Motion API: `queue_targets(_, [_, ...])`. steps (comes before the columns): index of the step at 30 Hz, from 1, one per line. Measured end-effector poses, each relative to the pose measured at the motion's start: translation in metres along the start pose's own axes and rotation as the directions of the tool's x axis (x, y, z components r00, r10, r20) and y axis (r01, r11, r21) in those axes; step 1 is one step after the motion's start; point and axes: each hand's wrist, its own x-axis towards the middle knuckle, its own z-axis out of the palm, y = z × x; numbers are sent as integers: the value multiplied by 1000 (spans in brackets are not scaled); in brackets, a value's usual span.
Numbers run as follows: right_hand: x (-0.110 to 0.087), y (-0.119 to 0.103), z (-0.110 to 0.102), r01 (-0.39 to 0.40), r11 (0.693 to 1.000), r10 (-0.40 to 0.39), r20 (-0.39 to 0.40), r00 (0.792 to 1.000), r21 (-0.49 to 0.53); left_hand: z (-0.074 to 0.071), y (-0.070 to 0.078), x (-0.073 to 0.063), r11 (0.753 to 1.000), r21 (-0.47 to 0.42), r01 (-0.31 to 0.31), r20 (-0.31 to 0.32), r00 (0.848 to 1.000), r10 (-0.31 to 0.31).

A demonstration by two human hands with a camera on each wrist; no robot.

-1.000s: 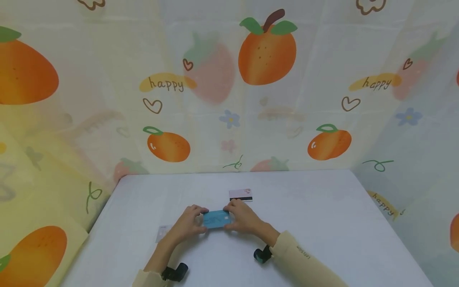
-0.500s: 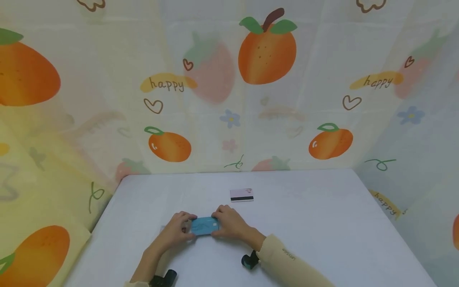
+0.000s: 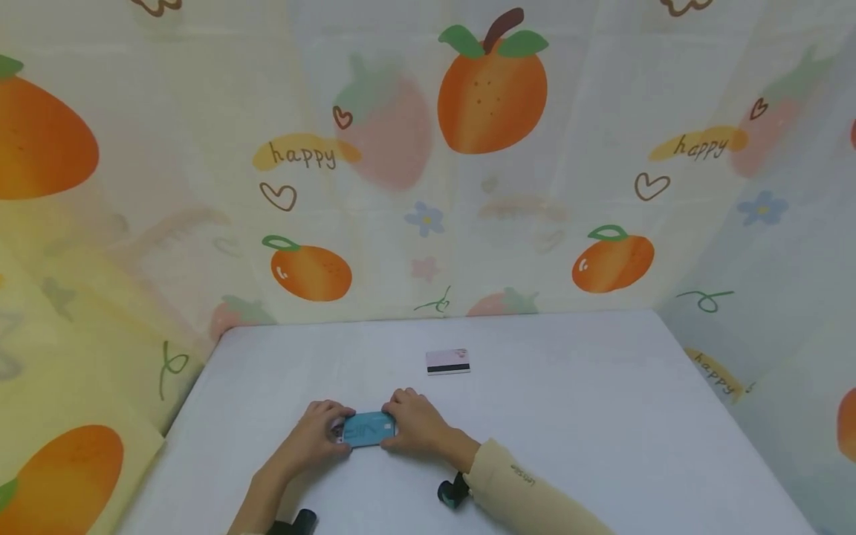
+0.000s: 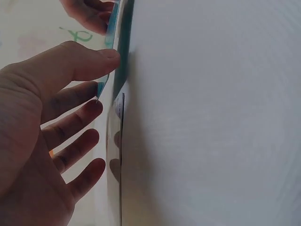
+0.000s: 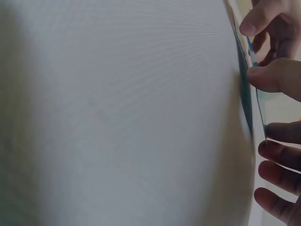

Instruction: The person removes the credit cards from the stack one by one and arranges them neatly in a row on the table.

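A blue bank card (image 3: 369, 429) is held level just above the table between both hands. My left hand (image 3: 310, 435) pinches its left end with thumb and index finger. At the opposite end, my right hand (image 3: 417, 423) pinches the card the same way. The left wrist view has the left thumb (image 4: 101, 61) on the card's near edge, the other fingers spread apart. A second flat card (image 4: 122, 146) lies on the table under the left hand, mostly hidden in the head view. In the right wrist view, the blue card (image 5: 258, 101) appears nearly edge-on.
A pale card with a black stripe (image 3: 448, 362) lies farther back on the white table (image 3: 568, 416). A fruit-printed cloth (image 3: 495, 215) hangs behind the table and along its sides.
Both hands have carried the blue card leftward and toward the person, over the card lying at the left. The striped card has stayed in place.
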Motion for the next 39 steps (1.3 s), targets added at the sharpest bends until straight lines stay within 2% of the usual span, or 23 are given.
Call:
queue_targets(15, [9, -6, -4, -4, 999, 6, 30, 1000, -52, -5, -2, 1, 998, 49, -33, 10, 999, 33])
queue_targets(22, [8, -7, -5, 2, 998, 0, 27, 1000, -63, -3, -3, 5, 998, 67, -8, 28, 1000, 6])
queue_targets(39, [6, -6, -1, -11, 999, 12, 51, 999, -31, -2, -2, 4, 999, 52, 11, 45, 999, -14])
